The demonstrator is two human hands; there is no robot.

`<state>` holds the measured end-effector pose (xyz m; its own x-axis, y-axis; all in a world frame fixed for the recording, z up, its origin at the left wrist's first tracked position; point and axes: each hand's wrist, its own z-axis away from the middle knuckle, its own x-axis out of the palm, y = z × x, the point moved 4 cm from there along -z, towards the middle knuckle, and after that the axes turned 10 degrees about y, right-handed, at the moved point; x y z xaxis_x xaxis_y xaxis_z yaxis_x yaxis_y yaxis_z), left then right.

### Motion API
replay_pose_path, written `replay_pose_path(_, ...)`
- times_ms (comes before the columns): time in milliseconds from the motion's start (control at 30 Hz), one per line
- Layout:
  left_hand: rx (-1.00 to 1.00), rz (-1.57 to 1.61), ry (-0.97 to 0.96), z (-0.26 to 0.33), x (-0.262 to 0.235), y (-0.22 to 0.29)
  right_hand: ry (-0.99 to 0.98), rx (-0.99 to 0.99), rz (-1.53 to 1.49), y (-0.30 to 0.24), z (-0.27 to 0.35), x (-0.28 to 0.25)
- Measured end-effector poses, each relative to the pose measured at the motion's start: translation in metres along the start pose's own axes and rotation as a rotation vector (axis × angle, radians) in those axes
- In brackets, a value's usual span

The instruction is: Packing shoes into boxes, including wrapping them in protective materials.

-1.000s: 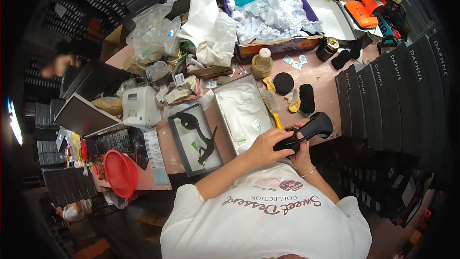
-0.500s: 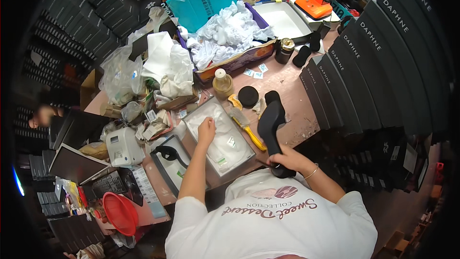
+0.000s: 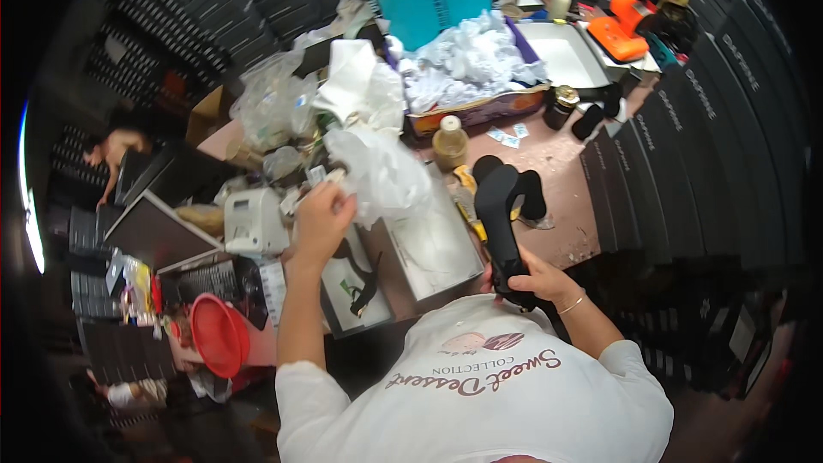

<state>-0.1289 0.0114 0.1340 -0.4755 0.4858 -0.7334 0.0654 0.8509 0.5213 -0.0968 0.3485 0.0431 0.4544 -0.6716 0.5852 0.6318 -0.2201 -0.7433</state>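
My left hand (image 3: 324, 216), fingers pinched, holds up a crumpled, translucent white plastic bag (image 3: 381, 173) by its near edge. The bag hangs over the far end of an open, pale-lined shoebox (image 3: 439, 257). To the right, my right hand (image 3: 547, 283) grips a black shoe (image 3: 499, 219) by its near end, close to my shirt. Behind the shoe, a yellow-handled brush (image 3: 469, 210) and a round black pad (image 3: 488, 165) are partly covered. Left of the open box lies a second shoebox (image 3: 339, 317) with a black strappy sandal (image 3: 364, 296) in it.
A purple-rimmed box (image 3: 476, 110) full of crumpled white paper stands at the back, with a glue bottle (image 3: 450, 146) before it. Tall stacks of dark shoeboxes (image 3: 686, 163) wall the right side. A label printer (image 3: 255, 221) and red basket (image 3: 219, 336) are on the left.
My left hand has lifted the white bag out of the open box and moved left. My right hand keeps hold of the shoe. The view has shifted, so the table sits further right.
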Motion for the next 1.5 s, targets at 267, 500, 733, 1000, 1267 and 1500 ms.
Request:
replay_pose_path(267,0.373,-0.136,0.038,-0.007,0.005,0.020,-0.346,0.013,0.138,-0.079,0.017,0.065)
replay_pose_path(500,0.530,-0.139,-0.003,0.004,-0.009,0.057,-0.444,0.129,0.441,-0.061,-0.022,0.066)
replay_pose_path(733,0.304,0.033,-0.123,0.037,0.043,0.020,-0.111,0.195,0.721,0.012,-0.038,0.019)
replay_pose_path(1000,0.072,0.215,-0.085,0.065,0.068,0.022,0.177,0.165,0.371,0.020,-0.062,0.004)
replay_pose_path(1267,-1.116,1.413,0.106,0.100,0.126,-0.031,-0.171,0.223,-0.246,0.045,-0.045,-0.006)
replay_pose_path(1500,-0.413,0.760,0.082,0.061,0.097,0.027,-0.262,0.245,-0.201,0.025,-0.050,0.001)
